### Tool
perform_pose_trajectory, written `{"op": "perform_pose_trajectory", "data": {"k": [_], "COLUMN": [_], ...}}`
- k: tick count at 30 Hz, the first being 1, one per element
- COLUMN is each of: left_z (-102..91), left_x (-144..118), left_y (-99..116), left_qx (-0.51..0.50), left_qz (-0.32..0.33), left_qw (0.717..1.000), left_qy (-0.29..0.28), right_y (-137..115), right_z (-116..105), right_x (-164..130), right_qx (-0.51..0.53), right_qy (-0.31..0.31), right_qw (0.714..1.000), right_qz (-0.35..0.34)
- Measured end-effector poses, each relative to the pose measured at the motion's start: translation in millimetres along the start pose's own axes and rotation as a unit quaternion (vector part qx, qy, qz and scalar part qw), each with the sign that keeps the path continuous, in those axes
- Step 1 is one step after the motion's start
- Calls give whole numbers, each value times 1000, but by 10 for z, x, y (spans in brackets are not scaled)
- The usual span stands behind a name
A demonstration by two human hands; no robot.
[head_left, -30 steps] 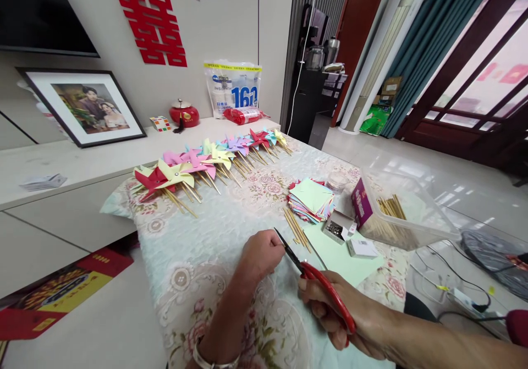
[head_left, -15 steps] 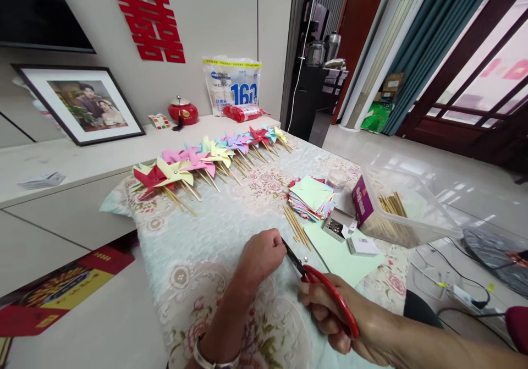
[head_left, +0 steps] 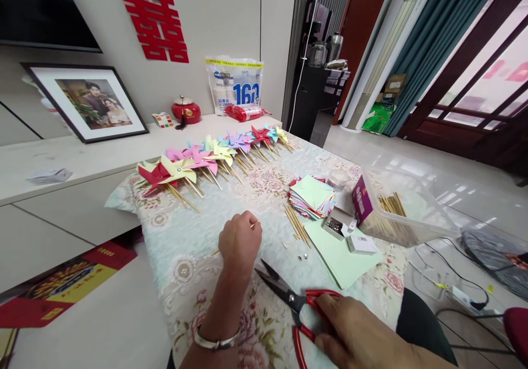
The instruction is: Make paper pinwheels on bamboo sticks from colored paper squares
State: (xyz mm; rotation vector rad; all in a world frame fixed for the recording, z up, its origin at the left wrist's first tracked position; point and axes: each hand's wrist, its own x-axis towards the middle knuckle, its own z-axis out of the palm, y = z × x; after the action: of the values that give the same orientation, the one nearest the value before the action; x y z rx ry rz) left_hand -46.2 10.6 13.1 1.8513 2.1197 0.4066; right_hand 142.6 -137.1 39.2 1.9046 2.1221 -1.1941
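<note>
My left hand [head_left: 240,241] is closed around a thin wooden stick [head_left: 254,225] whose tip shows past the fingers, low over the floral tablecloth [head_left: 193,259]. My right hand [head_left: 355,336] rests at the near edge with its fingers on the red handles of the scissors [head_left: 289,298], whose blades lie apart on the cloth. A few small metal pins [head_left: 303,257] and a cut stick bit lie between the hands and a light green paper sheet [head_left: 342,253].
A row of paper pinwheels [head_left: 206,160] lies along the far side. A stack of coloured paper squares [head_left: 312,196], loose sticks [head_left: 296,225], a small pin box [head_left: 338,226] and a clear tub of sticks [head_left: 396,209] sit to the right.
The scissors have come away from the stick and dropped onto the table with blades apart. My left hand has moved left and away with the stick.
</note>
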Motion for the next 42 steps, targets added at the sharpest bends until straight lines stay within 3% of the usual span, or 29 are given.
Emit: {"op": "perform_pose_trajectory", "data": {"k": [2,5,7,11,14,16,20,28,42], "left_z": [22,44,55,86,115,127,122,106,84], "left_x": [-5,-11,-12,-5,0,2,2,-13,-25], "left_y": [6,20,23,14,4,2,7,16,25], "left_qx": [35,67,76,70,68,71,75,73,70], "left_qz": [18,29,34,47,54,58,61,60,59], "left_qw": [999,997,997,996,996,996,995,996,996], "left_qy": [2,-1,-3,-7,-5,2,3,-3,-9], "right_y": [0,-5,-24,-46,-2,27,11,-81,-186], "right_z": [99,234,208,-172,-466,-551,-526,-510,-521], "right_x": [26,50,68,262,569,773,1002,1069,1104], "right_qx": [-115,-295,-353,-285,-176,-142,-148,-182,-212], "right_qy": [22,62,71,128,201,220,211,190,149], "right_qw": [993,951,931,948,961,963,966,965,966], "right_qz": [-32,-60,-67,-68,-76,-56,-38,11,-16]}}
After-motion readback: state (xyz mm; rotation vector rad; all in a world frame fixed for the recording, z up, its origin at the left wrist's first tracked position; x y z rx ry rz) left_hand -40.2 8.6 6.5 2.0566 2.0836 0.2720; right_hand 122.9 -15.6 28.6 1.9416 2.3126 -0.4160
